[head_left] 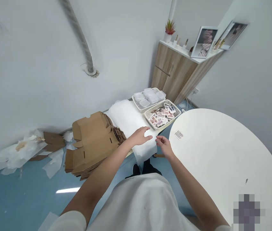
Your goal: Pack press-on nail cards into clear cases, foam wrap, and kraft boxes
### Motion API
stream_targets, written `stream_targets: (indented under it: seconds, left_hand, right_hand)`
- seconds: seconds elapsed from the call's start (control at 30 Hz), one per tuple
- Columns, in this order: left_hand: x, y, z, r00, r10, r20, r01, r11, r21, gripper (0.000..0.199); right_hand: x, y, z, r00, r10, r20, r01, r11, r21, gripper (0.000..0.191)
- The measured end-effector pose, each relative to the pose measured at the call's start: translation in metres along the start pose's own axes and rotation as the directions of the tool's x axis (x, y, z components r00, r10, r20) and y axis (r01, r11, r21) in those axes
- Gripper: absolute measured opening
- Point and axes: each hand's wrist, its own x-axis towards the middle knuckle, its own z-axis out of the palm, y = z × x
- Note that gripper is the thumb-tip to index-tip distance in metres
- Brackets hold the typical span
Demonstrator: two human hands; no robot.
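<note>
My left hand (140, 136) is over the white foam sheets (126, 117), thumb and fingers apart, with nothing between them. Just to its right is my right hand (164, 145), near the edge of the sheets, its fingertips pressed together; whatever they may hold is too small to make out. Beyond my hands a white basket (147, 119) holds many printed nail cards (160, 118). Behind it, a second basket (138, 107) contains clear plastic boxes (150, 96). One small card (179, 134) lies on the round white table (222, 154).
Flattened brown cartons (92, 141) are stacked at the left, beside crumpled packing material (22, 152) on the blue floor. A wooden cabinet (174, 69) with picture frames (204, 41) and a potted plant (169, 29) stands at the back. A pixelated patch covers the lower right.
</note>
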Motion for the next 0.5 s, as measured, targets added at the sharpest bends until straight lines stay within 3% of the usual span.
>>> stream_targets:
  seconds: [0.13, 0.3, 0.4, 0.5]
  left_hand:
    - [0.031, 0.007, -0.017, 1.000, -0.029, -0.006, 0.030, 0.999, 0.045, 0.058]
    - [0.083, -0.002, -0.035, 0.990, -0.137, 0.024, 0.138, 0.990, -0.019, 0.067]
    - [0.119, -0.016, -0.050, 0.969, -0.241, -0.048, 0.229, 0.958, -0.175, 0.069]
    - [0.153, -0.035, -0.066, 0.916, -0.359, -0.180, 0.285, 0.897, -0.337, 0.069]
  right_hand:
    - [0.042, -0.021, 0.011, 0.998, -0.055, 0.030, 0.056, 0.998, -0.042, 0.030]
    - [0.114, -0.038, 0.031, 0.985, -0.161, 0.064, 0.168, 0.977, -0.134, 0.027]
    - [0.158, -0.045, 0.041, 0.977, -0.201, 0.074, 0.214, 0.935, -0.283, 0.029]
    - [0.200, -0.052, 0.049, 0.969, -0.233, 0.082, 0.247, 0.891, -0.381, 0.032]
